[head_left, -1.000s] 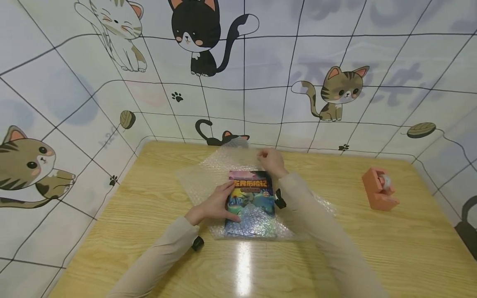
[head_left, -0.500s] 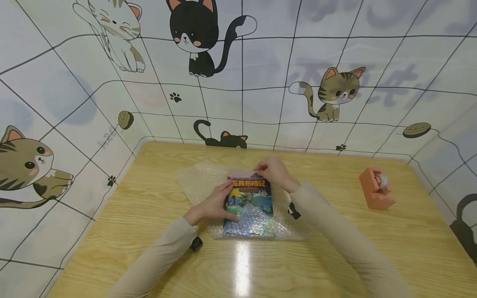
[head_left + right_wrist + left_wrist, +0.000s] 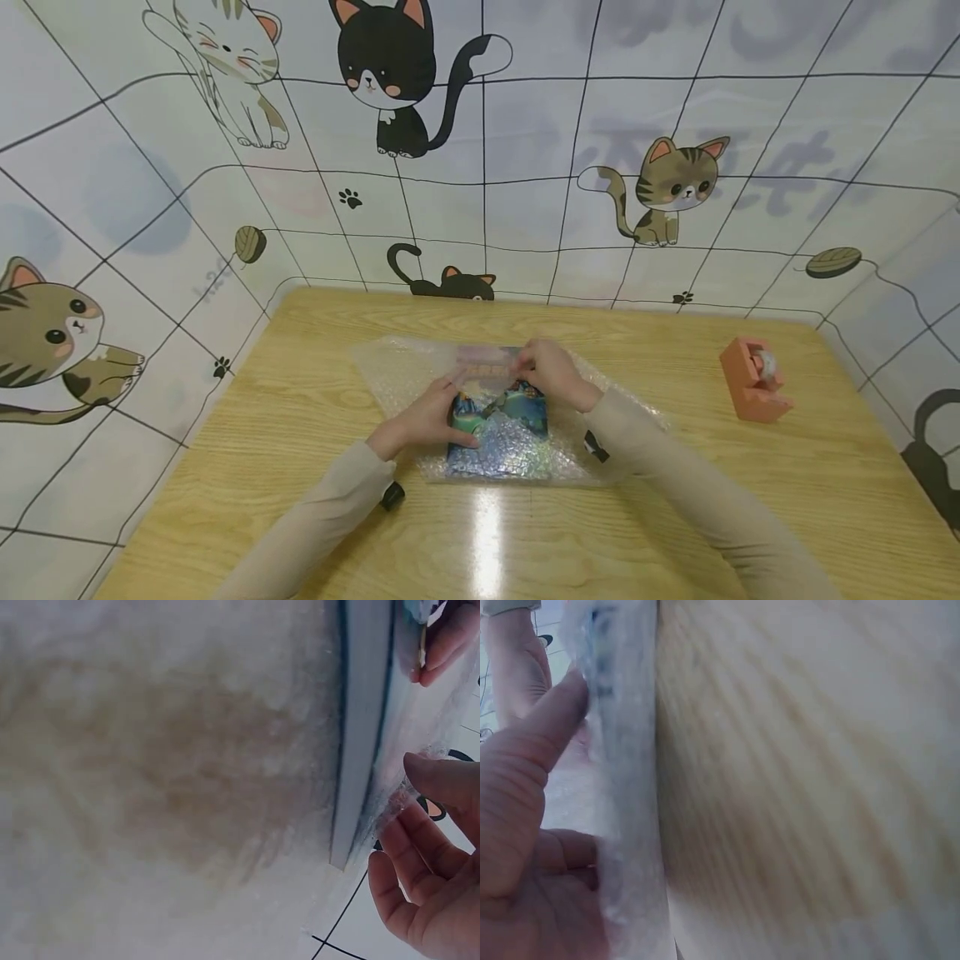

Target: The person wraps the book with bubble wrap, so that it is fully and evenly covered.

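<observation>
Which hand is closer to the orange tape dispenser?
Right. The right hand pinches bubble wrap over the book's upper right part, with the tape dispenser off to its right. The left hand rests at the book's left side, farther away.

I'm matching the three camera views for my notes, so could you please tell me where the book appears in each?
Head: the book lies below centre, partly covered by bubble wrap.
Left wrist: probably the book, a bluish patch seen blurrily through the wrap, upper left.
Right wrist: the book shows its page edge, right of centre, running down from the top.
Shared landmark: the bubble wrap, visible in all three.
</observation>
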The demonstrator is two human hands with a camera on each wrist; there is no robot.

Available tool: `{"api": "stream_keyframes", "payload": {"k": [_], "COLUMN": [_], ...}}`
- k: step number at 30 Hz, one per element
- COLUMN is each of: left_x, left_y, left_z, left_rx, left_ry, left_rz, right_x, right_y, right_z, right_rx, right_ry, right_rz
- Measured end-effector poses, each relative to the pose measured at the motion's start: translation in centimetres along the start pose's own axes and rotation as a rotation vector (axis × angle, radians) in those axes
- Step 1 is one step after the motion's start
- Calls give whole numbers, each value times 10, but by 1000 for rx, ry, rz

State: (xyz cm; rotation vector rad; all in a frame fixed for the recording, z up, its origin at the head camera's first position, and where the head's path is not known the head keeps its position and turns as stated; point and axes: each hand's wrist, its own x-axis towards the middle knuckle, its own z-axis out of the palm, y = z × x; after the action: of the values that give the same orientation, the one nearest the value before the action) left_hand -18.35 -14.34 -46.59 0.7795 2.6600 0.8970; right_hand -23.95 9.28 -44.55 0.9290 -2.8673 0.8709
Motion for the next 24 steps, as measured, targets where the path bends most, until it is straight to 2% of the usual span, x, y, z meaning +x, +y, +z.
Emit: {"api": "stream_keyframes", "payload": {"k": [3,8,11,13,17,20,24], "left_x": [-2,-8,-11,-12,-11,-10,-8], "left_y": [2,9,16,20,22,19,14], "left_z": [2,4,4,4,2,1,-2], "left_rx": [71,326,426,456,487,465,398], "left_ry": [40,123,167,201,255,234,151], "left_rz": [-54,-238,-297,-290,-223,-174,-132], "right_x": [-2,-3,-3,-3,-4,-4,-5], "right_y": [2,4,5,6,6,5,4], "right_z": [3,8,9,9,8,7,6], "right_rx": [3,-11,-13,-15,-17,-17,-10], "right_ry": [-6,-14,-19,-21,-24,-28,-35], "right_rz": [-11,-7,-12,-20,-31,-36,-38]}}
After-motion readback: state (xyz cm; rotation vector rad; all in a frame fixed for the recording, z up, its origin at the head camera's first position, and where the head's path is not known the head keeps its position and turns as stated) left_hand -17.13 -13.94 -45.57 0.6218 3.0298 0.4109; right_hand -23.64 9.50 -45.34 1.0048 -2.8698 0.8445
